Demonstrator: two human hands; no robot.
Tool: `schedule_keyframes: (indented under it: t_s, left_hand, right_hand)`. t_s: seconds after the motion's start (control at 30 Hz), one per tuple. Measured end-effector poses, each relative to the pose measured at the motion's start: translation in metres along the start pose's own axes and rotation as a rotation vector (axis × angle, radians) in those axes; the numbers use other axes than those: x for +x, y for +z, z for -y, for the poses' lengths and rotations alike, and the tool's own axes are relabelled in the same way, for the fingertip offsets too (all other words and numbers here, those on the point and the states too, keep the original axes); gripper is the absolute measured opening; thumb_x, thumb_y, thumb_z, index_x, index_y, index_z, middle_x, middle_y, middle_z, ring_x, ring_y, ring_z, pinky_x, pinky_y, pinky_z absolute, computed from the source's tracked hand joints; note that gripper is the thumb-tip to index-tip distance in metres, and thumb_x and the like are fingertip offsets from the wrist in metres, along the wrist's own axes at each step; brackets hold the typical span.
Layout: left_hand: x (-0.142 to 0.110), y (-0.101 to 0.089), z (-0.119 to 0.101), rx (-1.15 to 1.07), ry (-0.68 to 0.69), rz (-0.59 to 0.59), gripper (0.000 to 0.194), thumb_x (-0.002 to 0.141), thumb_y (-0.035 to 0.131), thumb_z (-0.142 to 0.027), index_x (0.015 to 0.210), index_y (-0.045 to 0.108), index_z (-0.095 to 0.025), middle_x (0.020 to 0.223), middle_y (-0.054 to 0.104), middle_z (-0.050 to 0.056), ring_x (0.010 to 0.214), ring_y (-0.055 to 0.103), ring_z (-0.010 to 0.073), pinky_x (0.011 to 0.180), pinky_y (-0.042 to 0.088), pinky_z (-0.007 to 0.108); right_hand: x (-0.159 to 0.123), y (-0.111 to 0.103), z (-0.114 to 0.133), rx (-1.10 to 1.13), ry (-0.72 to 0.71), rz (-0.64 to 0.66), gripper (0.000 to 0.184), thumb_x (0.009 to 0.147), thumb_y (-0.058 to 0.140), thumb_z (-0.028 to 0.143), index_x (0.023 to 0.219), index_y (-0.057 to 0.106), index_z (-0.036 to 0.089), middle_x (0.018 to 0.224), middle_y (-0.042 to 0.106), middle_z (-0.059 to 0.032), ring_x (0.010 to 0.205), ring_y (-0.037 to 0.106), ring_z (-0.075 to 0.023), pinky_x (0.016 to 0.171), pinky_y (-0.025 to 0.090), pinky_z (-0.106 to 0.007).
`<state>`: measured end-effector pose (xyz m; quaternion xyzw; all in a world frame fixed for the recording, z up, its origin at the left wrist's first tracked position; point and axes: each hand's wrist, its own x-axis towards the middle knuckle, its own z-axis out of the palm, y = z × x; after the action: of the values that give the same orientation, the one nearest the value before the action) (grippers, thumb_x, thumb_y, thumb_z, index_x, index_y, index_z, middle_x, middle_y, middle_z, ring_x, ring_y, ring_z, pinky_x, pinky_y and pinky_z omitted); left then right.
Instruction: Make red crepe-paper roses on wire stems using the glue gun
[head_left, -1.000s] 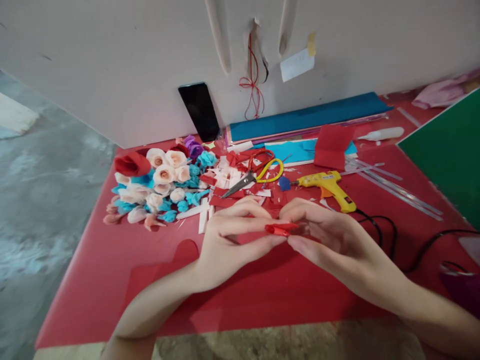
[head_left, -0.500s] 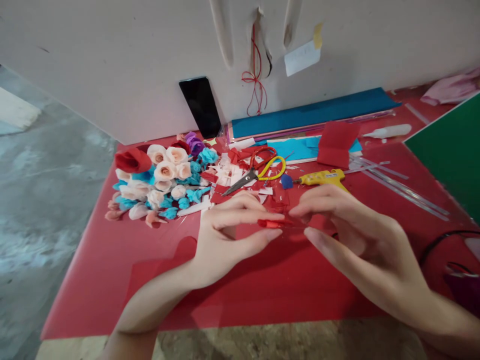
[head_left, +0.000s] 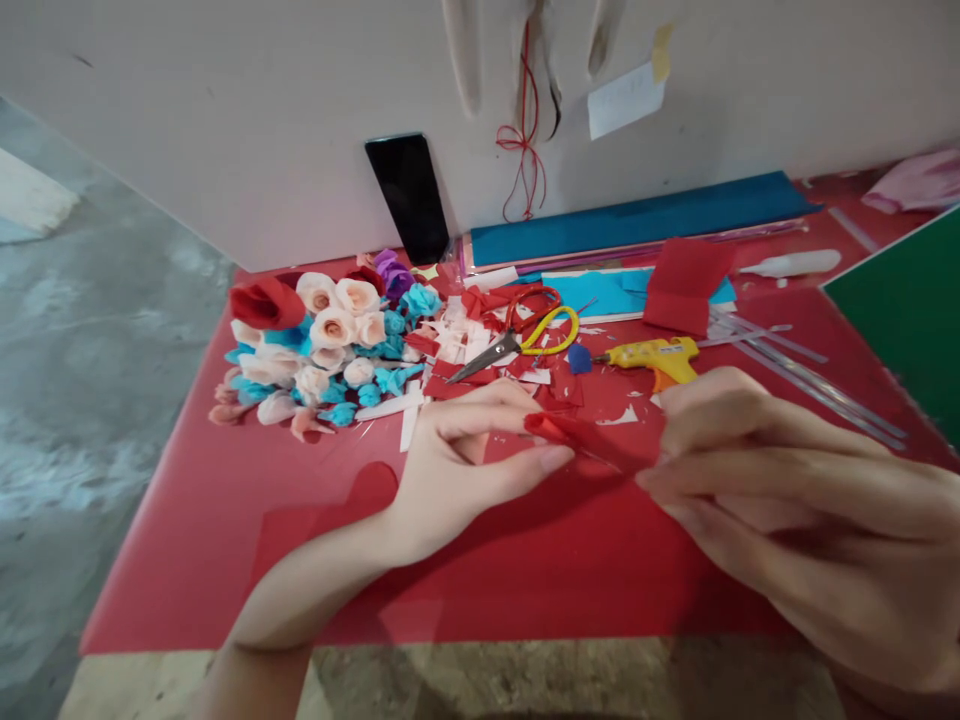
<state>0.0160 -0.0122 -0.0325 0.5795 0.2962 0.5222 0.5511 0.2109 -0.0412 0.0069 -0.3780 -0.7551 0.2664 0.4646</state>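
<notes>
My left hand point(head_left: 461, 450) pinches the rolled left end of a red paper strip point(head_left: 589, 440) between thumb and fingers. My right hand point(head_left: 780, 500) grips the strip's other end, held a little above the red table cover point(head_left: 225, 520). The strip stretches between the two hands, slanting slightly down to the right. Both hands are closed on it. Just behind them lie red and white paper scraps point(head_left: 457, 365).
A pile of paper roses point(head_left: 322, 345) in peach, red and blue lies at the left. Yellow-handled scissors point(head_left: 517, 345) and a yellow glue gun point(head_left: 656, 358) lie behind the hands. A black phone point(head_left: 409, 198) leans on the white wall. Blue paper sheets point(head_left: 637, 215), glue sticks point(head_left: 802, 370) and a green board point(head_left: 907, 310) sit at the right.
My right hand has pulled away to the right and nearer to me, drawing the red strip out longer. My left hand has stayed almost in place.
</notes>
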Motion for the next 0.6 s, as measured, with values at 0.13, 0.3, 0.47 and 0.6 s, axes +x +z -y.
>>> schedule_keyframes:
  t_s: [0.13,0.3,0.47,0.6]
  left_hand:
    - [0.001,0.001,-0.001,-0.009,-0.020,-0.005,0.021,0.070,0.073,-0.010,0.080,0.074,-0.028,0.077,0.070,-0.002,0.073,0.063,0.0120,0.075,0.054,0.029]
    - [0.000,0.002,-0.003,-0.001,-0.018,-0.001,0.020,0.070,0.073,-0.010,0.078,0.074,-0.028,0.076,0.070,-0.003,0.073,0.062,0.0121,0.073,0.054,0.029]
    - [0.000,0.001,-0.004,0.060,-0.018,0.028,0.016,0.070,0.074,-0.012,0.079,0.074,-0.026,0.076,0.069,0.000,0.072,0.061,0.0131,0.069,0.053,0.029]
    - [0.000,0.002,-0.006,0.080,-0.031,0.059,0.016,0.071,0.073,-0.010,0.080,0.074,-0.023,0.076,0.067,0.000,0.071,0.059,0.0117,0.068,0.051,0.027]
  right_hand:
    - [0.002,0.001,-0.001,-0.074,-0.062,-0.023,0.025,0.069,0.069,0.000,0.081,0.063,0.022,0.075,0.057,0.0001,0.075,0.054,-0.0152,0.066,0.048,-0.033]
    - [0.009,0.006,0.001,-0.150,-0.112,-0.020,0.023,0.069,0.070,0.002,0.080,0.066,0.022,0.073,0.058,-0.0008,0.071,0.055,-0.0152,0.064,0.048,-0.033]
    - [0.009,0.009,0.001,-0.179,-0.095,-0.051,0.021,0.068,0.071,0.003,0.079,0.067,0.021,0.074,0.060,-0.0023,0.069,0.055,-0.0156,0.064,0.047,-0.034]
    - [0.005,0.011,-0.001,-0.200,-0.093,-0.060,0.022,0.070,0.069,0.003,0.082,0.066,0.021,0.078,0.061,-0.0026,0.073,0.054,-0.0159,0.065,0.046,-0.034]
